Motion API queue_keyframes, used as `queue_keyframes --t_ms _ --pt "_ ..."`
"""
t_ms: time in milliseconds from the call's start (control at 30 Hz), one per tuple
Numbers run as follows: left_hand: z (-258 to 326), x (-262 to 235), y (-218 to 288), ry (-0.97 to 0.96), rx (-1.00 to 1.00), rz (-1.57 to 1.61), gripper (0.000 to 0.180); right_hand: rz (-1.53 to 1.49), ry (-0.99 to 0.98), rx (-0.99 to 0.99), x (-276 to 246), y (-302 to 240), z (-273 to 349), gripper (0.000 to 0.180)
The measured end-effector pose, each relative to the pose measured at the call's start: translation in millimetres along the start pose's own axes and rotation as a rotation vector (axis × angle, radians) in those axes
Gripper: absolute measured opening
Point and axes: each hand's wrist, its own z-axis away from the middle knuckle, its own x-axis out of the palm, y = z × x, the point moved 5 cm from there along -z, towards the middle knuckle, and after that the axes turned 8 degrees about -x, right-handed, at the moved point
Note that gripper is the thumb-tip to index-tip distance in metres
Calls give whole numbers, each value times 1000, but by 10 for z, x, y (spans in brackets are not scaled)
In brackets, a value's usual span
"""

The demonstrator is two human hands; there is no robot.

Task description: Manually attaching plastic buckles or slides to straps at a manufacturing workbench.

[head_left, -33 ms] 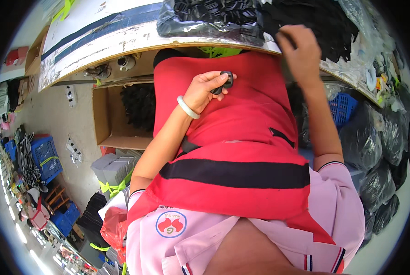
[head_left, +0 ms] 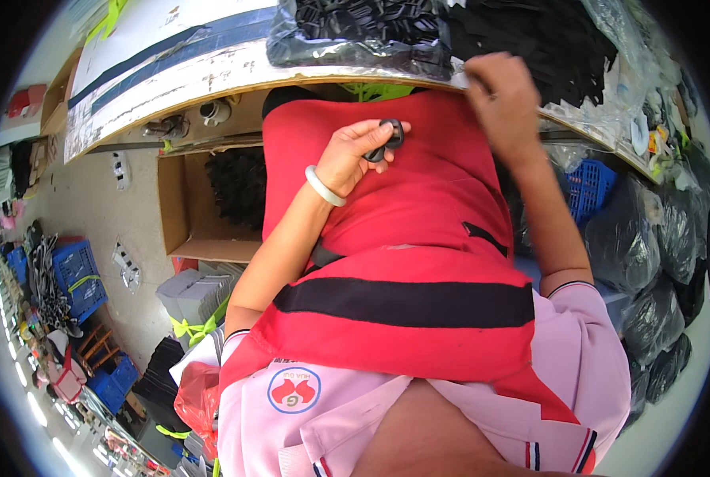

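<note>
Over the red apron [head_left: 418, 199], my left hand [head_left: 347, 159] pinches a small black plastic piece [head_left: 394, 133] with a rounded loop at its top. Its exact kind cannot be told. A pale bangle circles that wrist. My right hand [head_left: 504, 103] is at the front edge of the table, its fingers curled and smeared by motion. Whether anything lies in those fingers is hidden. Just beyond it spreads a heap of flat black pieces [head_left: 537, 48]. To the left of the heap, a clear plastic bag [head_left: 359, 36] holds many small black parts.
The worn white tabletop [head_left: 172, 79] curves across the front. Beneath it stands a cardboard box [head_left: 176, 199] of black material. Blue crates [head_left: 589, 189] and stuffed black bags [head_left: 625, 238] are at the right. Stacked grey sheets [head_left: 192, 294] are beside my left elbow.
My right hand has shifted a little left and nearer to me, along the table edge. My left hand keeps its hold on the black plastic piece, nearly still.
</note>
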Motion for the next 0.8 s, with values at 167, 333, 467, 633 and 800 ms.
queue_keyframes --t_ms 167,333,467,633,800 --pt "-87 141 134 -11 120 -16 18 -176 -335 -32 485 -535 556 23" --pt "-20 3 59 68 132 -167 18 -966 -536 413 654 -413 646 25" --pt "-8 10 118 116 218 -109 16 -1177 -569 651 756 -275 562 18" --pt "-55 -6 118 147 250 -139 17 -1167 -565 726 1036 -321 604 16" --pt "-6 -176 208 120 246 -23 26 -1082 -477 716 973 -155 458 14"
